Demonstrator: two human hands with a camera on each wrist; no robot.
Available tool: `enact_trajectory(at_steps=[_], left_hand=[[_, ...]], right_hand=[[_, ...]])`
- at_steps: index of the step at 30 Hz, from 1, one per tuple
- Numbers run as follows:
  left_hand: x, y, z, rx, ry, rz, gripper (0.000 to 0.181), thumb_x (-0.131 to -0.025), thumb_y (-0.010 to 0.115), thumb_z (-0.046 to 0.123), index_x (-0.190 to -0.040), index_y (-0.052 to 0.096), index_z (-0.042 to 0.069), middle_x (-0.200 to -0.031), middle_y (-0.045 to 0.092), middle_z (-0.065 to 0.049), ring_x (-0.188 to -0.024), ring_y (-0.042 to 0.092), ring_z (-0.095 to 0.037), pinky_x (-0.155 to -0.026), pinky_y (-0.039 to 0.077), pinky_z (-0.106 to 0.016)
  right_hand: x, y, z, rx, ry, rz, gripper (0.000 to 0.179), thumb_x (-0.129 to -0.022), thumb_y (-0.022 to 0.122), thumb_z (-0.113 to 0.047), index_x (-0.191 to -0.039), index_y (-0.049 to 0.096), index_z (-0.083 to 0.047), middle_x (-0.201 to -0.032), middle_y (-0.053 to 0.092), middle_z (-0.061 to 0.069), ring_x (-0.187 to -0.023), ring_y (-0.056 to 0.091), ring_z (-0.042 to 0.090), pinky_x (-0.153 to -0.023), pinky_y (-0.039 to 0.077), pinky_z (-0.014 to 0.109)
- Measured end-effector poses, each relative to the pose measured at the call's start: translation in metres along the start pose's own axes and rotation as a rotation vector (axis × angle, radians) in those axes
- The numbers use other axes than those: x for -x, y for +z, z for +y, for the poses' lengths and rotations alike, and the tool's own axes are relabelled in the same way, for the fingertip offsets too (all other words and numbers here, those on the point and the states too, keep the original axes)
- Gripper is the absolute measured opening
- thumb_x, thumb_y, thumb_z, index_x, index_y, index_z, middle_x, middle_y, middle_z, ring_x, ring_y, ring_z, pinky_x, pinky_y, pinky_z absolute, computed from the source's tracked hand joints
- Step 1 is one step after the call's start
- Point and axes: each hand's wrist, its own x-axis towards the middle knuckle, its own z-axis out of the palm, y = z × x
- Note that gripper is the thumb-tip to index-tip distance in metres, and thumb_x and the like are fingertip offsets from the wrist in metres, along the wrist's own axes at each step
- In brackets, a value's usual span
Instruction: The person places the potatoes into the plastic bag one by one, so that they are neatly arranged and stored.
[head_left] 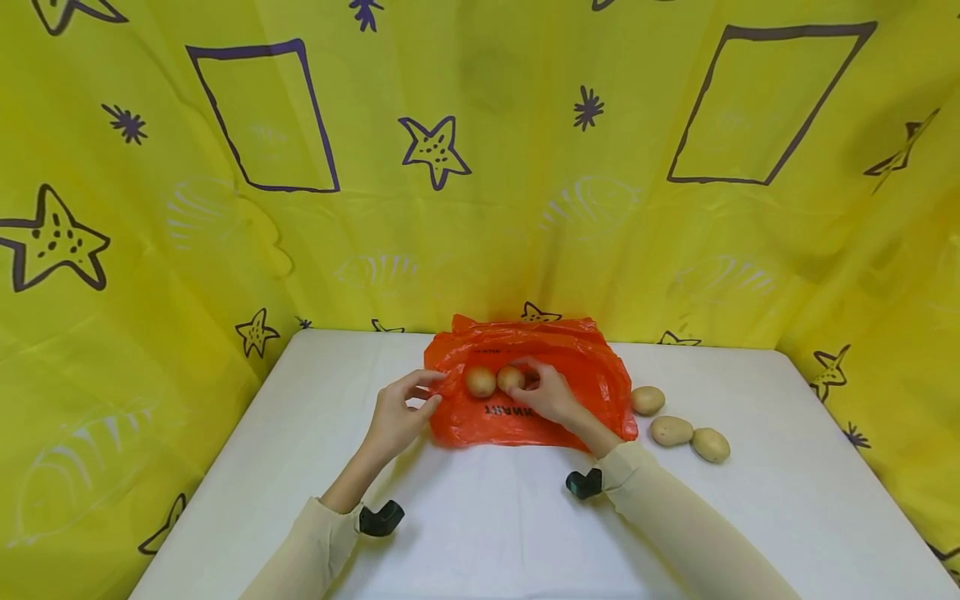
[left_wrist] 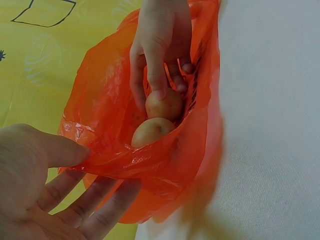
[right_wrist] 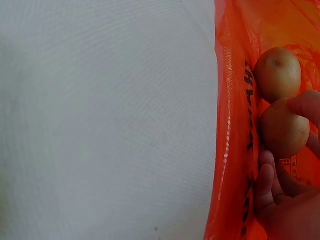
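A red plastic bag (head_left: 465, 427) with dark printing lies on the white table, its mouth spread toward the left hand. At the bag's left edge, my left hand (head_left: 396, 415) pinches the film, thumb (left_wrist: 70, 151) on the near side and fingers behind it. Inside the bag, my right hand (head_left: 553, 395) grips a potato (right_wrist: 284, 129) between thumb and fingers. A second potato (right_wrist: 278, 75) rests against it, also within the bag. In the head view the two potatoes sit side by side, the held one on the right.
To the right of the bag, three loose potatoes lie on the table (head_left: 480, 517): one potato (head_left: 648, 401) close to the bag, then a potato (head_left: 671, 431) and another potato (head_left: 711, 446) touching or nearly so. A yellow patterned curtain (head_left: 510, 250) encloses the back and sides.
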Motion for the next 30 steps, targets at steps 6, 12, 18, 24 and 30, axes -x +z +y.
enact_trajectory(at_steps=[6,12,18,24,30], left_hand=[[0.0005,0.0002,0.0004,-0.004,-0.010,-0.002,0.028,-0.092,0.071,-0.002,-0.117,0.075,0.012,-0.114,0.073,-0.006,-0.093,0.070,-0.026,-0.071,0.060,-0.028],[0.0012,0.0003,0.0010,0.001,-0.017,-0.003,0.029,-0.092,0.071,-0.001,-0.118,0.074,0.012,-0.115,0.073,-0.007,-0.093,0.070,-0.026,-0.072,0.061,-0.029],[0.0013,-0.0003,0.0025,0.005,-0.018,-0.007,0.029,-0.092,0.071,-0.002,-0.118,0.074,0.012,-0.115,0.073,-0.008,-0.094,0.070,-0.027,-0.073,0.061,-0.030],[0.0011,-0.0015,0.0023,0.002,-0.014,-0.008,0.029,-0.092,0.071,-0.002,-0.118,0.075,0.012,-0.114,0.073,-0.007,-0.094,0.070,-0.027,-0.072,0.061,-0.031],[0.0011,-0.0021,0.0016,0.001,-0.003,-0.004,0.029,-0.092,0.071,-0.002,-0.117,0.075,0.012,-0.113,0.073,-0.007,-0.092,0.070,-0.026,-0.071,0.061,-0.029]], right_hand=[[0.0009,-0.0001,-0.0006,-0.005,-0.007,-0.009,0.044,-0.094,0.075,-0.017,-0.135,0.062,-0.010,-0.113,0.063,0.010,-0.088,0.057,0.023,-0.075,0.051,0.031],[0.0019,-0.0003,-0.0016,-0.001,-0.008,-0.013,0.045,-0.094,0.075,-0.017,-0.136,0.061,-0.010,-0.114,0.062,0.010,-0.088,0.057,0.023,-0.074,0.051,0.031],[0.0022,-0.0004,-0.0024,0.004,-0.003,-0.015,0.046,-0.094,0.075,-0.019,-0.137,0.060,-0.011,-0.116,0.062,0.010,-0.088,0.057,0.023,-0.075,0.051,0.031],[0.0017,-0.0008,-0.0021,0.010,-0.016,-0.019,0.046,-0.094,0.075,-0.019,-0.137,0.060,-0.011,-0.116,0.062,0.010,-0.090,0.057,0.024,-0.077,0.051,0.031],[0.0022,-0.0019,-0.0003,0.019,-0.019,-0.031,0.049,-0.094,0.076,-0.019,-0.139,0.058,-0.010,-0.119,0.062,0.011,-0.091,0.056,0.023,-0.076,0.051,0.031]])
